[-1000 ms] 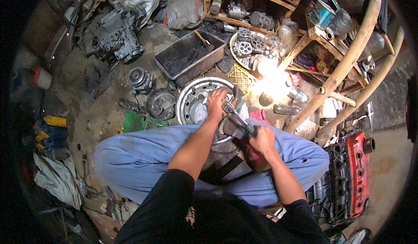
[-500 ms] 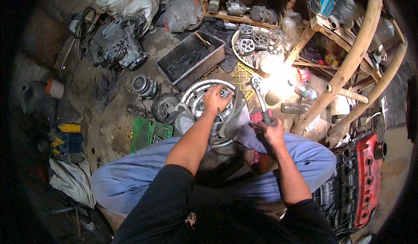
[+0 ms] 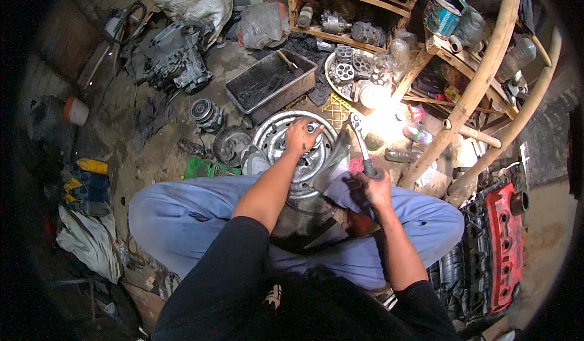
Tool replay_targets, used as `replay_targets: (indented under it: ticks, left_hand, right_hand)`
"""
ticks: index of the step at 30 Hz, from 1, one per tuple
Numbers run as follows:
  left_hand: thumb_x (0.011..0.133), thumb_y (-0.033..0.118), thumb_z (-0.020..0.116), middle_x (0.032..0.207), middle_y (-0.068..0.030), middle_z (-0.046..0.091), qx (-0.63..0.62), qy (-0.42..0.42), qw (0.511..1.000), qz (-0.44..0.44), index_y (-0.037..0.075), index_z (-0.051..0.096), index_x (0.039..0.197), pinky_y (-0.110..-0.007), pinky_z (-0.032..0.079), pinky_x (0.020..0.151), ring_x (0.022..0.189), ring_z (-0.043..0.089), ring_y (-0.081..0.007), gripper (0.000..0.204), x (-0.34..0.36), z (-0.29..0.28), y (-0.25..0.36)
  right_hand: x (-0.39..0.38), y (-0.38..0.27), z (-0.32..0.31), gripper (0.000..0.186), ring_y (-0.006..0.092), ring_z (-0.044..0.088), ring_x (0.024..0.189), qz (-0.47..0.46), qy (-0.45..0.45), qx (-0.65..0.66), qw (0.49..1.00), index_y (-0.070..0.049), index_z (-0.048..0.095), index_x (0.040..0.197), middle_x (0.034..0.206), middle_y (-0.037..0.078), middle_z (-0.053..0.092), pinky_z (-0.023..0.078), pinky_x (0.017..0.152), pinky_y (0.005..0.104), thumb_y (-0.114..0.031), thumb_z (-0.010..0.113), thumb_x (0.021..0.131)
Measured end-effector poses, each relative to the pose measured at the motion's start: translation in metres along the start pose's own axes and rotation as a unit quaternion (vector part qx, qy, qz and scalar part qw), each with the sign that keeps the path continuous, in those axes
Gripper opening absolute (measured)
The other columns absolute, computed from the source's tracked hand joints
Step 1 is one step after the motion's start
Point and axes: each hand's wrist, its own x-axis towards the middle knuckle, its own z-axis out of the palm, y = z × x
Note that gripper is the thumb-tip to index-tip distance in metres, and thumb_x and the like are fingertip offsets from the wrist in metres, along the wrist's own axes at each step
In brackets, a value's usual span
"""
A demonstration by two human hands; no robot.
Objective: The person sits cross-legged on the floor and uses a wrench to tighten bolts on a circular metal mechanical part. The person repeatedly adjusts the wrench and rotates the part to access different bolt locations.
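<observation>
A silver steel wheel rim (image 3: 265,135) lies on the ground between my legs, with a round metal part (image 3: 312,128) in its middle. My left hand (image 3: 300,138) reaches over the rim, its fingers curled round that part; the palm hides much of it. To the right of the rim, my right hand (image 3: 376,186) grips the dark handle of a ratchet wrench (image 3: 363,141). The wrench points up and away, its head apart from the metal part. A pink cloth (image 3: 356,166) shows beside the handle.
Beyond the rim stands a grimy grey tub (image 3: 258,107) with a brush in it. A green tool case (image 3: 210,168) lies left, partly behind my leg. Right are a bright lamp (image 3: 380,98), a wooden frame (image 3: 465,107) and a red-topped engine part (image 3: 506,250). A tray (image 3: 331,76) holds metal parts.
The view has shifted slightly. My left hand stays on the metal part in the rim, and my right hand still holds the ratchet wrench, with its head tilted a little more upright.
</observation>
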Motion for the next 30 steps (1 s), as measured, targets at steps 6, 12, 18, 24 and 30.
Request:
replay_targets:
  ticks: [6,12,18,24,30]
  left_hand:
    - [0.086,0.047,0.064,0.11,-0.014,0.068,-0.065,0.004,0.994,0.093,0.01,0.07,0.104,-0.047,0.038,0.104,0.106,0.06,-0.0356,0.042,-0.035,0.002,-0.025]
    - [0.085,0.039,0.069,0.111,-0.0078,0.07,-0.085,0.047,0.99,0.106,0.013,0.073,0.098,-0.044,0.039,0.104,0.106,0.061,-0.0317,0.029,-0.06,-0.01,-0.012]
    - [0.075,0.049,0.076,0.113,-0.0076,0.068,-0.081,-0.017,0.996,0.043,0.016,0.071,0.107,-0.044,0.039,0.102,0.112,0.056,-0.0345,0.047,-0.048,-0.012,-0.013]
    - [0.066,0.05,0.081,0.118,-0.0039,0.066,-0.051,0.01,0.996,0.068,0.019,0.07,0.109,-0.045,0.04,0.101,0.114,0.052,-0.0347,0.054,-0.049,-0.007,-0.023]
    - [0.061,0.045,0.085,0.12,-0.003,0.065,-0.069,0.008,0.995,0.074,0.02,0.069,0.111,-0.045,0.038,0.104,0.122,0.049,-0.0354,0.058,-0.052,-0.011,-0.021]
  right_hand:
    - [-0.025,0.008,-0.015,0.02,0.0081,0.045,0.05,-0.01,-0.002,-0.059,0.998,-0.001,0.064,0.074,0.058,-0.002,0.054,0.037,0.047,0.0284,-0.015,0.078,0.077]
    - [-0.061,0.016,-0.029,0.023,0.0074,0.045,0.05,0.025,0.008,-0.048,0.998,-0.002,0.063,0.069,0.058,-0.002,0.054,0.035,0.047,0.0286,-0.016,0.08,0.075]
    - [-0.06,0.03,-0.021,0.027,0.0091,0.042,0.05,0.011,-0.002,-0.071,0.997,-0.003,0.059,0.064,0.057,-0.001,0.052,0.034,0.047,0.0309,-0.018,0.079,0.077]
    - [-0.025,0.018,0.011,0.03,0.0094,0.041,0.053,0.005,-0.072,-0.128,0.989,-0.001,0.06,0.069,0.056,-0.002,0.046,0.037,0.052,0.0323,-0.023,0.077,0.08]
    - [-0.015,0.029,0.039,0.049,0.0113,0.043,0.05,0.002,-0.054,-0.113,0.992,0.0,0.061,0.068,0.053,0.001,0.047,0.034,0.05,0.0287,-0.04,0.059,0.096]
